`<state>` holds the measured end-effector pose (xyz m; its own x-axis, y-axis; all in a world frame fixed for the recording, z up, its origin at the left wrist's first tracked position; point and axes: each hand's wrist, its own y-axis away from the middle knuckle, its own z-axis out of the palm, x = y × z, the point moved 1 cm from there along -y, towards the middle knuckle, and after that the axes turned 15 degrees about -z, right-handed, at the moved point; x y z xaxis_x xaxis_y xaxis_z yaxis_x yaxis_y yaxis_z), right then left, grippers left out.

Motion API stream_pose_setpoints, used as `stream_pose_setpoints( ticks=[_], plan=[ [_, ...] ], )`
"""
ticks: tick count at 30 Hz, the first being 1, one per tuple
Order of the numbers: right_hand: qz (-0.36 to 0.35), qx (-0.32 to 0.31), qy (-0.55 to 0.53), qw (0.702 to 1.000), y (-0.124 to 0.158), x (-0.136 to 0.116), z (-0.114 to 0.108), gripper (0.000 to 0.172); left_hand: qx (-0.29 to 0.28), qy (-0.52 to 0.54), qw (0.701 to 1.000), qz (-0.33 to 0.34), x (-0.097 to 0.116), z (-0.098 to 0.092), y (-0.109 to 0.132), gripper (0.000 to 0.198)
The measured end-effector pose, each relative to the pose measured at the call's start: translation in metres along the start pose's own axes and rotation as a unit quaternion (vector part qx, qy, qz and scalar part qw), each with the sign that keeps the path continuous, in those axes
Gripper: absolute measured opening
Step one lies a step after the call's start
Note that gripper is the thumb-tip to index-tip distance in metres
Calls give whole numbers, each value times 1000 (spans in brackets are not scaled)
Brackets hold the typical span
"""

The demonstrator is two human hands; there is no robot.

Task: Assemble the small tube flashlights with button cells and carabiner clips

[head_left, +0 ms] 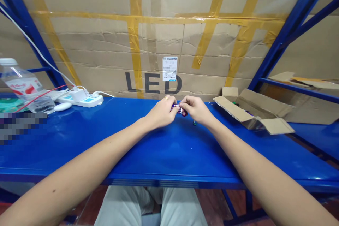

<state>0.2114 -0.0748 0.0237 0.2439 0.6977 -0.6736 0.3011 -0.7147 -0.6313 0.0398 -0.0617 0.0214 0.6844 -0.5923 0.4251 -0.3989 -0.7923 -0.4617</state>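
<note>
Both hands meet above the blue table [169,148], near its back. My left hand [163,112] is closed, its thumb and fingers pinching a small purple and white item [181,110]. From the other side my right hand [194,108] pinches the same item between thumb and fingers. The item's exact shape is too small to tell, and the fingers partly cover it. A small green piece [195,123] shows just below my right hand; whether it is joined to the item is unclear.
An open cardboard box [254,107] stands on the right. At the left are a white power strip [90,100] with cables, a white oval object [63,107] and a plastic bottle [26,88]. Behind the table rises a large taped carton [106,53]; blue frame posts [286,39] flank it.
</note>
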Motion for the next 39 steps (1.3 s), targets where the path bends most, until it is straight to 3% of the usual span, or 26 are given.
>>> stream_pose_setpoints(
  ticks=[4, 10, 19, 27, 32, 39],
  plan=[
    [-56, 6, 80, 995, 1, -2, -1, 13, -45, 26, 999, -5, 2, 0, -3, 32],
    [-60, -21, 98, 993, 2, 3, -4, 12, -100, 47, 993, -39, 2, -2, -2, 27],
    [37, -30, -27, 998, 0, 2, 1, 16, -11, -87, 996, 33, 2, 1, 6, 19],
    [98, -19, -129, 987, 1, 5, 1, 25, 23, -199, 977, 70, 5, 5, 9, 23],
    [117, -22, -149, 982, 1, 6, -3, 24, 38, -188, 978, 81, 3, 5, 7, 23],
    [71, -38, -89, 993, 0, 2, -6, 23, 24, -110, 992, 55, 3, 5, 5, 16]
  ],
)
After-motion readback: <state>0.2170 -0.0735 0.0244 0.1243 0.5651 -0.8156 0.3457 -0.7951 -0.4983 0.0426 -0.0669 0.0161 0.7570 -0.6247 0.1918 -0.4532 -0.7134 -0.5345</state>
